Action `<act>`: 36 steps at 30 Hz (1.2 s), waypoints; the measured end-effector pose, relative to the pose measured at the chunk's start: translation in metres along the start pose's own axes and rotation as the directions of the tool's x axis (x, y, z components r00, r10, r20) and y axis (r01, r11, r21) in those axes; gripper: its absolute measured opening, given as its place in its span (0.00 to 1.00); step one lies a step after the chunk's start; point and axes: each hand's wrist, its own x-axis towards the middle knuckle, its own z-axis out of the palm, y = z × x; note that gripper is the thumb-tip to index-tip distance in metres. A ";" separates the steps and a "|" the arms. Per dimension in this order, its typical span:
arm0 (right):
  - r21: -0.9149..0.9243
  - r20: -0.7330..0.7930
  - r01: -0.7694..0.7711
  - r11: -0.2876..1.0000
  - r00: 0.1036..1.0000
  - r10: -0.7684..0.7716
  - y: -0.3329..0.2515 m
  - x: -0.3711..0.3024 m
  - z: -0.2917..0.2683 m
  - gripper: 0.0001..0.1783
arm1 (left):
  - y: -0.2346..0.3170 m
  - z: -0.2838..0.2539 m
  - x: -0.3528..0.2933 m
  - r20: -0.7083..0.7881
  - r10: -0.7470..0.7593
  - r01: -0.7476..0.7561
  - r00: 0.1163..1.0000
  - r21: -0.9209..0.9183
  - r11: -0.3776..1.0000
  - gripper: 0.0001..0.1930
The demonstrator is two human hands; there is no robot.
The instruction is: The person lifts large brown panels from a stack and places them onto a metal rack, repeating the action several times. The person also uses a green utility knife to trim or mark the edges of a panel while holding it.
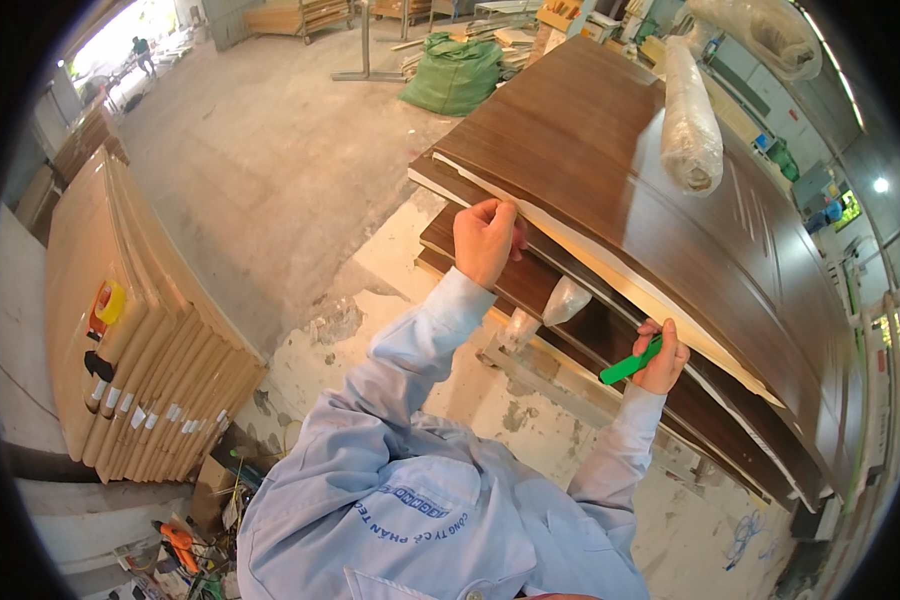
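The glossy dark-brown wood-grain panel with a pale cream edge (560, 150) lies flat on top of a stack, just beyond the fingers, ahead and to the person's right. Its long axis slants from the upper left of the view to the lower right, and both hands are set along its near long edge, spaced well apart on that line. The left hand (487, 243) is the nearer to the upper-left corner; its fingers are curled in with the thumb drawn against them, and whether they pinch anything thin cannot be told. The right hand (665, 362) is farther down the same edge, its fingers closed around a slim bright-green stick-shaped tool (625, 368) that points away to the left, slanting slightly downward. Below the edge, between the hands, a clear plastic-wrapped bundle (567, 300) sits among the lower layers. A long roll wrapped in translucent film (692, 150) rests on top of the panel.
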 end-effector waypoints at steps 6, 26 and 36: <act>0.030 0.016 -0.027 0.999 1.000 0.026 0.001 0.000 0.000 0.24 | 0.003 -0.007 0.002 0.022 -0.001 0.001 1.000 0.005 1.000 0.13; 0.094 -0.005 -0.074 0.993 0.997 0.074 0.015 0.007 -0.008 0.24 | -0.007 -0.042 0.045 -0.154 0.324 -0.221 0.933 0.465 0.857 0.12; 0.046 -0.046 -0.050 0.998 0.998 0.053 0.003 -0.001 -0.001 0.24 | 0.000 -0.093 0.051 -0.141 0.445 -0.410 0.884 0.223 0.884 0.08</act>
